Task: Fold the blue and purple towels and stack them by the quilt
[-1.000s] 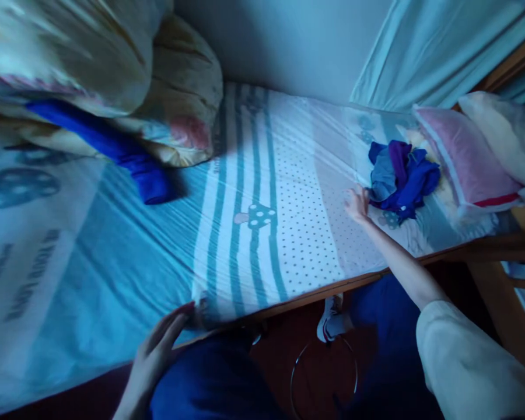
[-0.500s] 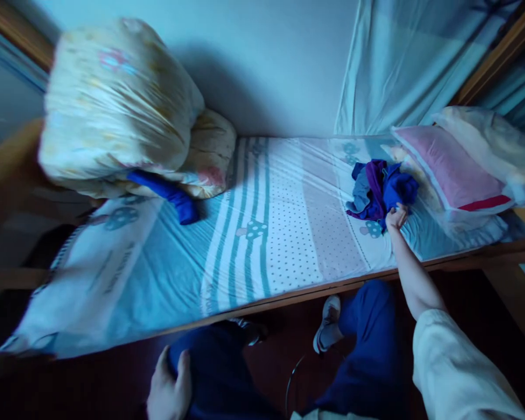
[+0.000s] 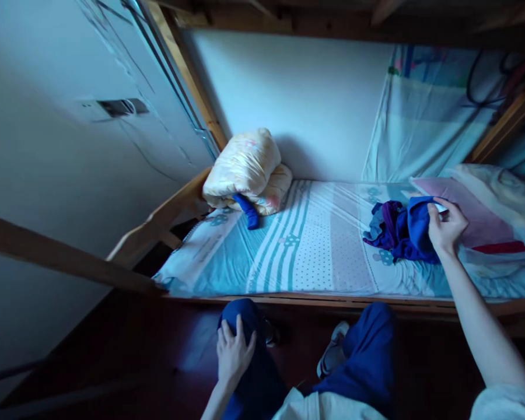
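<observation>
My right hand (image 3: 447, 226) pinches a piece of blue clothing (image 3: 420, 224) and lifts its edge above the mattress. A small white patch, perhaps a label, shows by the fingers. The blue piece still joins a crumpled heap of purple and grey-blue clothes (image 3: 387, 224) on the right half of the bed. Its exact kind I cannot make out. My left hand (image 3: 235, 349) rests on my left knee, fingers spread, holding nothing.
A patterned sheet (image 3: 310, 256) covers the lower bunk. At the left end sit a folded cream quilt (image 3: 245, 163) and a rolled blue cloth (image 3: 247, 211). A pink pillow (image 3: 485, 216) lies at the right. Wooden bunk beams (image 3: 324, 26) cross overhead.
My right hand has raised the edge of the blue clothing from the heap. The view has tilted up and left, showing more wall and bed frame. My left hand stays on the knee.
</observation>
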`<state>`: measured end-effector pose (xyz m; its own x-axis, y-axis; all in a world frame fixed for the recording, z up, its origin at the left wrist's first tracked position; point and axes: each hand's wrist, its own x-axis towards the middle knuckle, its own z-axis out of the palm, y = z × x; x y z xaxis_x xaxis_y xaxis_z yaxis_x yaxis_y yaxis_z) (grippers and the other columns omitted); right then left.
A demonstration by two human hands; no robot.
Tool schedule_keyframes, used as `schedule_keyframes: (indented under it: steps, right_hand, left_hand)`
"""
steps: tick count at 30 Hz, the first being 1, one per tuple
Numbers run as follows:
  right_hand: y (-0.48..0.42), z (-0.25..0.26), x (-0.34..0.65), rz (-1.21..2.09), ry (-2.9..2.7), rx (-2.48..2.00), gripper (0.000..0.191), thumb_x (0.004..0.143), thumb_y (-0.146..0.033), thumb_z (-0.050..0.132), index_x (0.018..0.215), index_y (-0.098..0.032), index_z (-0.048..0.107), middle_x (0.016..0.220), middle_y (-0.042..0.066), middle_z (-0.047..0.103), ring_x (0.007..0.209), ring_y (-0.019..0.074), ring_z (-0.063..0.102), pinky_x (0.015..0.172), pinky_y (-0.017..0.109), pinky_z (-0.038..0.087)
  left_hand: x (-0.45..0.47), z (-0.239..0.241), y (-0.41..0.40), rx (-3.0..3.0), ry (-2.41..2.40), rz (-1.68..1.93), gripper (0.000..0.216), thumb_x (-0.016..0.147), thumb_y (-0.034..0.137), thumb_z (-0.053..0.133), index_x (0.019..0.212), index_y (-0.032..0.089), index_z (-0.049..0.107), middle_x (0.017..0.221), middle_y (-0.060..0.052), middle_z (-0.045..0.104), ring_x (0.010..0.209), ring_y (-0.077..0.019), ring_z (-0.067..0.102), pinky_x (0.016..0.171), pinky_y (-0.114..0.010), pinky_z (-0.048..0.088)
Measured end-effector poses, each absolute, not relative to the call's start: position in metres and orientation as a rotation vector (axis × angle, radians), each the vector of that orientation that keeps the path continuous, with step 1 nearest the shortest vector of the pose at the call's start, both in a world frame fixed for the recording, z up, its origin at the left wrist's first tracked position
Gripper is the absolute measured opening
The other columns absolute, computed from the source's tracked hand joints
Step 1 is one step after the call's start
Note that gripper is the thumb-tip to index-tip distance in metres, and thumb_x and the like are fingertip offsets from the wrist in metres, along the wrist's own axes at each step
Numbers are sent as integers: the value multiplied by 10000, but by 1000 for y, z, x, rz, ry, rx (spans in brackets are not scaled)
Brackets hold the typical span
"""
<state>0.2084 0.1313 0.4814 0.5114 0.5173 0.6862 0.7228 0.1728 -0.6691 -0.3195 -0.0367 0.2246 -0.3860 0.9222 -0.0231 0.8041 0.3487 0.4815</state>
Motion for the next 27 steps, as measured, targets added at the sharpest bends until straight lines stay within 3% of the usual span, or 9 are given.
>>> schedule_keyframes:
  steps: [5, 10, 13, 15, 18, 21, 27]
  right_hand:
    - [104, 496, 156, 321, -1286, -1342, 379, 780, -527, 677, 999, -219, 714, 776, 50, 683, 640, 193, 617, 619, 344, 525]
    - [86, 504, 101, 799, -1345, -1142, 423, 746, -514, 751, 1026, -202, 695, 666, -31, 600, 545, 103, 499, 521, 227, 407]
    - [76, 506, 71, 1017, -1363, -1015, 447, 707, -464, 818, 1041, -194, 693, 709, -35, 605, 596, 90, 537, 573, 217, 426]
    - [70, 506, 56, 1136, -1370, -976, 468, 689, -442, 846, 1060, -203, 691, 741, -35, 614, 625, 92, 566, 601, 221, 447]
    - [63, 503, 42, 1232, -1355, -963, 503, 657, -440, 880, 1062, -214, 685, 760, -35, 622, 652, 102, 594, 613, 228, 468]
    - [57, 497, 37, 1292, -1296, -984, 533, 633, -468, 897, 1042, -211, 672, 699, -62, 584, 592, 93, 570, 573, 230, 453]
    - [50, 480, 34, 1498, -1157, -998, 533, 615, -495, 905, 977, -205, 643, 642, -88, 552, 494, 63, 496, 512, 220, 391]
  left_hand:
    - [-281, 275, -21, 1769, 1686, 761, 432, 876, 437, 475, 1210, 260, 683, 1274, -97, 689, 1249, -307, 626, 1101, -468, 487]
    - [-204, 385, 25, 1890, 1192, 1044, 433, 928, 431, 551, 1328, 269, 590, 1382, -99, 618, 1276, -264, 598, 1046, -445, 534]
    - [-166, 437, 48, 1977, 924, 1191, 516, 901, 386, 643, 1393, 279, 529, 1464, -118, 541, 1299, -259, 568, 992, -418, 564]
    - [-152, 457, 57, 2051, 850, 1207, 558, 885, 314, 667, 1420, 283, 511, 1414, -115, 567, 1256, -251, 588, 957, -389, 576]
    - [-147, 468, 60, 2161, 846, 1175, 579, 874, 175, 614, 1435, 282, 519, 1178, -70, 648, 1038, -192, 655, 885, -326, 582]
    - [-154, 467, 54, 2244, 862, 1129, 575, 878, 125, 549, 1436, 265, 532, 990, -34, 640, 835, -140, 643, 763, -260, 577]
    - [-178, 452, 39, 2501, 820, 1041, 380, 910, 149, 537, 1259, 242, 654, 981, -48, 672, 826, -139, 669, 762, -236, 565]
